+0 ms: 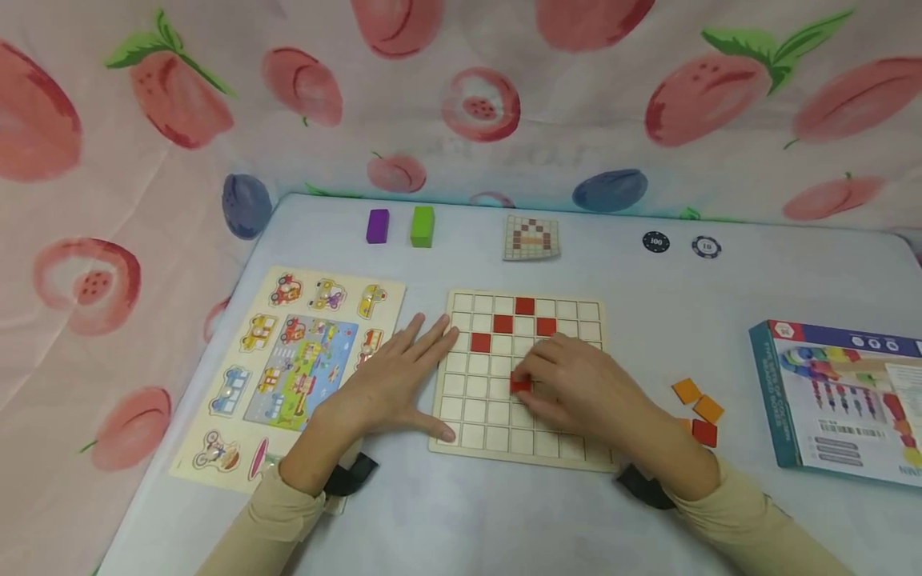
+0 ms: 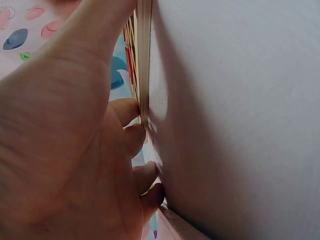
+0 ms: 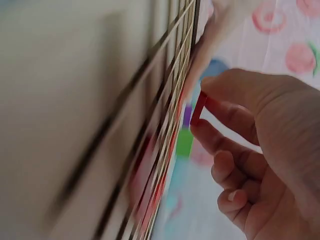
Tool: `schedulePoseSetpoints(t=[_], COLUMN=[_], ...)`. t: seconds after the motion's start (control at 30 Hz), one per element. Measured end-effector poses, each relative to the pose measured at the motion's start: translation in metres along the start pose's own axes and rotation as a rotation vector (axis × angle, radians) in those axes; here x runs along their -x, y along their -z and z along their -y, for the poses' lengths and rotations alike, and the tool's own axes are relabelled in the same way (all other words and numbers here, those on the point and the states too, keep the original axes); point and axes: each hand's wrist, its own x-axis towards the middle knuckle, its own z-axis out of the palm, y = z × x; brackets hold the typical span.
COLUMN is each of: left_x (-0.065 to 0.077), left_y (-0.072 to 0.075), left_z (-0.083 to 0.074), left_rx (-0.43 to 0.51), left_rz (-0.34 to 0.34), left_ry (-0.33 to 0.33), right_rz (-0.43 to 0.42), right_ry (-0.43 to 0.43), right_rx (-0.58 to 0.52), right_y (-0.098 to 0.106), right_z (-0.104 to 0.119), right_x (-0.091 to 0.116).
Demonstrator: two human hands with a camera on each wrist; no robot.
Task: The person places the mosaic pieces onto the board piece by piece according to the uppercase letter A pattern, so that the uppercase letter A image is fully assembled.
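Note:
My right hand (image 1: 579,384) pinches a red square tile (image 3: 198,108) between thumb and fingertips, over the middle of a pale wooden grid board (image 1: 515,462). In the right wrist view the tile is seen edge-on, held a little off the board's surface. Several red tiles sit in the board's upper cells, among them a top one (image 1: 525,306) and a lower left one (image 1: 480,343). My left hand (image 1: 385,392) lies spread at the board's left side, thumb at the lower left corner and fingertips at the left edge. Part of the board is hidden under my right hand.
Right of the board lie several orange tiles (image 1: 709,409) and a red tile (image 1: 704,434), near a boxed toy (image 1: 843,408). A vehicle puzzle (image 1: 298,368) lies left. Behind stand a purple block (image 1: 378,226), a green block (image 1: 422,227), a pattern card (image 1: 531,238) and two chips (image 1: 656,242).

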Motion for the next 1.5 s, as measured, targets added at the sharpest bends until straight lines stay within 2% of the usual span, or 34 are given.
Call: schedulePoseSetpoints(t=[0.13, 0.23, 0.43, 0.73, 0.83, 0.97, 1.1, 1.27, 1.37, 1.5], left_x=[0.000, -0.001, -0.005, -0.006, -0.005, -0.005, -0.004, -0.002, 0.000, 0.001], left_y=[-0.001, -0.003, -0.003, -0.007, -0.010, -0.011, -0.009, -0.003, 0.000, 0.001], left_z=[-0.001, -0.002, -0.005, -0.006, -0.007, -0.009, -0.009, -0.005, -0.002, 0.001], left_rx=[0.003, 0.011, 0.013, 0.026, 0.042, 0.044, 0.024, 0.005, 0.001, 0.004], left_rz=[-0.002, 0.003, -0.002, 0.013, 0.025, 0.036, 0.037, 0.030, 0.022, 0.011], left_ry=[0.004, -0.003, -0.018, 0.005, 0.018, 0.017, 0.005, 0.007, 0.014, 0.010], right_rz=[0.077, 0.118, 0.110, 0.159, 0.170, 0.142, 0.086, 0.054, 0.087, 0.189], right_ry=[0.000, -0.009, -0.023, -0.039, -0.032, -0.063, -0.134, -0.252, -0.326, -0.432], right_rx=[0.020, 0.059, 0.110, 0.088, 0.085, 0.028, -0.012, 0.028, 0.056, 0.076], right_y=[-0.012, -0.018, -0.021, -0.018, -0.015, -0.005, 0.011, 0.032, 0.039, 0.045], right_z=[0.014, 0.017, 0.014, 0.017, 0.019, 0.019, 0.010, -0.014, -0.026, -0.037], right_x=[-0.034, -0.045, -0.046, -0.035, -0.022, 0.015, 0.061, 0.107, 0.122, 0.131])
